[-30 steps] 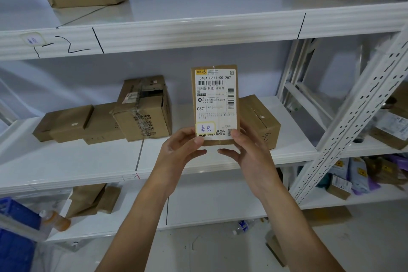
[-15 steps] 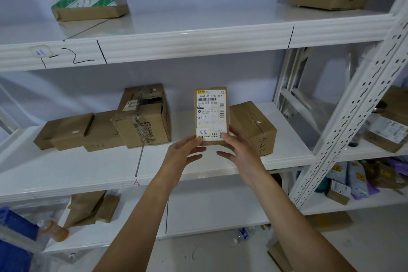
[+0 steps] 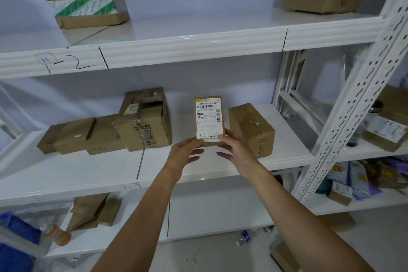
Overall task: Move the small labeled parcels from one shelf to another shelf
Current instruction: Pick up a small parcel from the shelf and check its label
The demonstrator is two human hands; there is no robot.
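Both bare arms outstretched, left hand (image 3: 185,153) and right hand (image 3: 237,152) side by side, fingertips pinched, palms facing.

Head view, close before shelving (image 3: 198,51)

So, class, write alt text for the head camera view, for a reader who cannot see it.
Two bare hands, left hand and right hand, hold a small labeled parcel upright at the middle shelf, between a taped box and a plain box.
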